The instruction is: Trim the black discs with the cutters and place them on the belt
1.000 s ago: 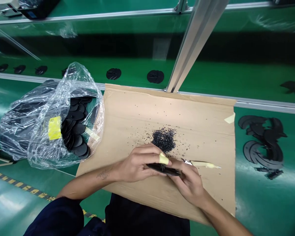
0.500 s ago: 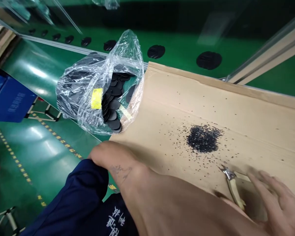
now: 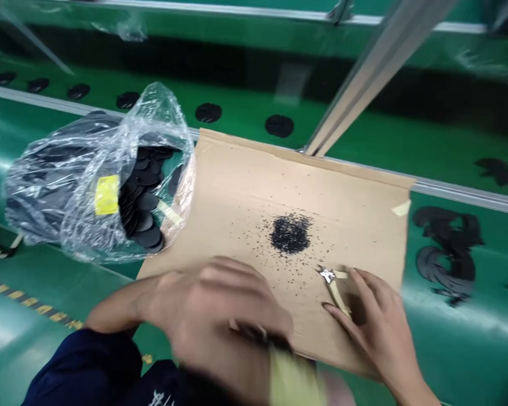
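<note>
My left hand (image 3: 224, 299) is blurred at the lower middle, fingers curled. Dark pieces and a blurred pale yellow thing (image 3: 298, 380) show at its lower right; what it grips is not clear. On the right, my right hand (image 3: 381, 324) has thumb and fingertips on the pale yellow handles of some nippers (image 3: 328, 276), whose jaws point up and left. Beyond the jaws, a pile of small black bits (image 3: 290, 233) lies scattered on a cardboard sheet (image 3: 232, 169).
At the left, a clear plastic bag (image 3: 68, 186) with a yellow label spills black discs (image 3: 146, 201). Black curved pieces (image 3: 446, 254) lie on the green surface at the right. A metal post (image 3: 355, 73) rises behind the cardboard, and black round stacks (image 3: 279, 125) line the back.
The view has turned to the right, showing the cardboard's right edge and the curved pieces. My left hand now shows over the cardboard's front. My right-hand fingers are closer round the nippers' handles.
</note>
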Tool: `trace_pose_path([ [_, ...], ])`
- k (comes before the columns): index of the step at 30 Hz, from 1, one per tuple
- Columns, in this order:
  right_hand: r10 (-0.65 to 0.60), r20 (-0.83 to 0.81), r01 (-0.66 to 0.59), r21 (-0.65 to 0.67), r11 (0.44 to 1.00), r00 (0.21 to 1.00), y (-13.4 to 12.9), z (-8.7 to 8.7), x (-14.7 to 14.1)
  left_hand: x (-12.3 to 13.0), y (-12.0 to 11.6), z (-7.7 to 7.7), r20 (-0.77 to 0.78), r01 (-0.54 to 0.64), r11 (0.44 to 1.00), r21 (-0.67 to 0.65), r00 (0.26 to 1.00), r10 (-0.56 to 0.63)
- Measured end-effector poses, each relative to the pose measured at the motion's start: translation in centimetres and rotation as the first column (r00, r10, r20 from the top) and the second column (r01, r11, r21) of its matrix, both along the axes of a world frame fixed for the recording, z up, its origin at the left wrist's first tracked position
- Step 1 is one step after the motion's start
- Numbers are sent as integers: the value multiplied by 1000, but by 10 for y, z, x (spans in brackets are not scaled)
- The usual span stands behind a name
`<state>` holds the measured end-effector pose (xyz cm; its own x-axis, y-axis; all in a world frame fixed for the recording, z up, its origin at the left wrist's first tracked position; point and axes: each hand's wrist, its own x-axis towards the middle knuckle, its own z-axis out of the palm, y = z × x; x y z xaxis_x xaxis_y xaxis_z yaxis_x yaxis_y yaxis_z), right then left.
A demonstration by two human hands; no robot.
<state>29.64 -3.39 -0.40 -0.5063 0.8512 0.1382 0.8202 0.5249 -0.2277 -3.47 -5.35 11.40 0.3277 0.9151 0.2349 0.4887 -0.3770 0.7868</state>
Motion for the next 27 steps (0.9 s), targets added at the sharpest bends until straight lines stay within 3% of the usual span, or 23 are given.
trace_pose_path([
  [3, -55, -8, 55, 7, 998, 998, -1, 7, 1, 5, 36, -41, 166, 179, 983, 36, 969, -183],
  [6, -63, -146, 54, -69, 996, 987, 1, 21, -8, 16, 58, -73, 271, 212, 977, 27, 939, -212],
  [9, -3, -329, -47, -144, 988, 944, 5, 37, -23, 26, 62, -92, 302, 220, 975, 29, 928, -219],
  [12, 75, -417, -146, -140, 979, 906, 10, 45, -38, 31, 60, -102, 324, 211, 977, 37, 922, -211],
  [17, 185, -369, -215, -40, 976, 911, 19, 39, -43, 30, 60, -107, 298, 234, 970, 65, 923, -243],
  [27, 226, -347, -265, -70, 962, 910, 28, 39, -37, 25, 61, -111, 260, 283, 950, 134, 915, -309],
])
